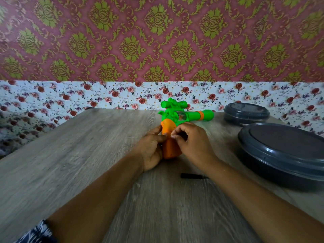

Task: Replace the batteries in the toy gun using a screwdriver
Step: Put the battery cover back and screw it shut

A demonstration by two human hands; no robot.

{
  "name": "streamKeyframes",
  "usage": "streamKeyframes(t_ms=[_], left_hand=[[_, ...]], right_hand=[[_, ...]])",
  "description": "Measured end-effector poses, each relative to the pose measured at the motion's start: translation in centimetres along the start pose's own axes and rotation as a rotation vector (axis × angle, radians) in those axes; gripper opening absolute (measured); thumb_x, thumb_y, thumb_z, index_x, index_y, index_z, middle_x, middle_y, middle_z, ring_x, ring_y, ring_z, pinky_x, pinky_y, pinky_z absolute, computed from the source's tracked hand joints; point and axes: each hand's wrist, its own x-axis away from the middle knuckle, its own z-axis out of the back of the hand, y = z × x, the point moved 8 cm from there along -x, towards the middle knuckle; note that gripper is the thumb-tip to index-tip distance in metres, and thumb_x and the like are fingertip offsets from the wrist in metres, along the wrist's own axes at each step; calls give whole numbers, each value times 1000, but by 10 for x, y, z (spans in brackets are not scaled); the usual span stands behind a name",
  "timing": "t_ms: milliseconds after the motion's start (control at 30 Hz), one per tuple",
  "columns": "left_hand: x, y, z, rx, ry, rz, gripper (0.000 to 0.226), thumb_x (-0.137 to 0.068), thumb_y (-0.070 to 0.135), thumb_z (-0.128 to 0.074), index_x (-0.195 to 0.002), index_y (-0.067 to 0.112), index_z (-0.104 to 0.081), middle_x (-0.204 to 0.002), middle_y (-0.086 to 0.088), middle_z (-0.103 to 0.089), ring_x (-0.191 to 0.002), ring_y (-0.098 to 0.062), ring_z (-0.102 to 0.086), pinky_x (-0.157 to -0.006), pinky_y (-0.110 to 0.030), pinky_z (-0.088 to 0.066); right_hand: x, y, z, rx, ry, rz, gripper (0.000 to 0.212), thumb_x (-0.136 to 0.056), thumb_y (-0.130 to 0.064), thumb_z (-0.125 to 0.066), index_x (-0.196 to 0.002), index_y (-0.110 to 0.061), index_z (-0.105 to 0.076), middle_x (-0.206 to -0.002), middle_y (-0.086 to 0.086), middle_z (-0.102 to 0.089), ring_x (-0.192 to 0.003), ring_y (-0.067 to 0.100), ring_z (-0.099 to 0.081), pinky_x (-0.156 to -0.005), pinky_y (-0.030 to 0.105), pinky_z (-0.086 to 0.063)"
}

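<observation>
A green toy gun with an orange grip lies on the wooden table, barrel pointing right. My left hand wraps around the left side of the orange grip. My right hand rests on the grip's right side, thumb and forefinger pinched together at its upper part; something small and dark may sit between the fingers, too blurred to tell. A black screwdriver lies on the table just below my right wrist, untouched.
Two dark grey round lidded containers stand at the right: a large one near me and a smaller one behind it. The table meets a floral-papered wall at the back.
</observation>
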Motion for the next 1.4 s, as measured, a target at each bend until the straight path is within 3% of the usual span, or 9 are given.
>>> streamKeyframes(t_ms=[233, 467, 567, 767, 933, 1033, 1133, 1267, 1400], left_hand=[[2, 0, -5, 38, -80, 15, 48, -95, -3, -32, -140, 9, -40, -101, -7, -65, -87, -17, -63, -73, -30, -55], [0, -2, -4, 64, -95, 38, 46, -95, -3, -29, -135, 12, -44, -99, -9, -64, -88, -20, -61, -83, -37, -49], [-1, -2, -1, 45, -86, 34, 42, -94, -3, -27, -127, 12, -48, -94, -10, -63, -84, -21, -60, -79, -38, -48], [-3, -2, 4, 48, -61, 42, 40, -94, -1, -28, -127, 11, -48, -92, -10, -60, -84, -21, -57, -79, -37, -47], [-3, -2, 6, 49, -28, 54, 45, -96, 0, -26, -137, 8, -42, -95, -10, -61, -83, -21, -58, -76, -37, -47], [-4, -3, 10, 64, 13, 75, 47, -97, 0, -27, -142, 10, -37, -111, -12, -59, -88, -21, -58, -75, -42, -47], [-5, -2, 13, 72, 19, 89, 50, -97, 1, -28, -146, 11, -31, -131, -14, -54, -105, -27, -55, -86, -48, -44], [-8, -2, 15, 75, 45, 88, 49, -97, 2, -28, -145, 10, -31, -143, -16, -45, -125, -33, -47, -89, -47, -39], [-13, -5, 18, 73, 59, 104, 49, -97, 3, -28, -146, 10, -30, -144, -17, -44, -131, -35, -42, -91, -47, -38]], right_hand=[[5, -6, -3, 52, 11, 94, 5, -79, -10, -61, -75, -8, -61, -81, 6, -61, -77, 18, -57, -70, 34, -48], [6, -12, -7, 130, -39, 145, 12, -78, -16, -54, -75, -7, -62, -81, 6, -62, -79, 22, -58, -69, 40, -50], [7, -13, -11, 122, -93, 149, 14, -76, -15, -53, -77, -8, -65, -85, 5, -63, -82, 22, -60, -72, 40, -52], [10, -16, -17, 178, -150, 171, 30, -77, -10, -44, -89, -5, -71, -93, 9, -64, -89, 24, -61, -78, 25, -48], [5, -17, -16, 149, -179, 167, 39, -75, -3, -39, -95, -5, -72, -97, 10, -66, -89, 22, -62, -81, 22, -47], [-7, -10, -4, 48, -234, 22, 41, -79, 11, -44, -107, -8, -68, -99, 9, -68, -78, 2, -59, -71, 1, -40], [-9, -3, 4, 22, -507, -113, 36, -80, 13, -46, -97, -7, -69, -82, 3, -67, -55, -10, -56, -52, 4, -40], [27, 10, 5, 183, -1116, -331, 15, -79, -10, -69, -92, -15, -64, -77, 2, -61, -57, 6, -54, -51, 19, -46], [43, 27, -3, 466, -1256, -372, 29, -70, -33, -78, -87, -16, -62, -73, 1, -58, -62, 11, -54, -51, 22, -46]])
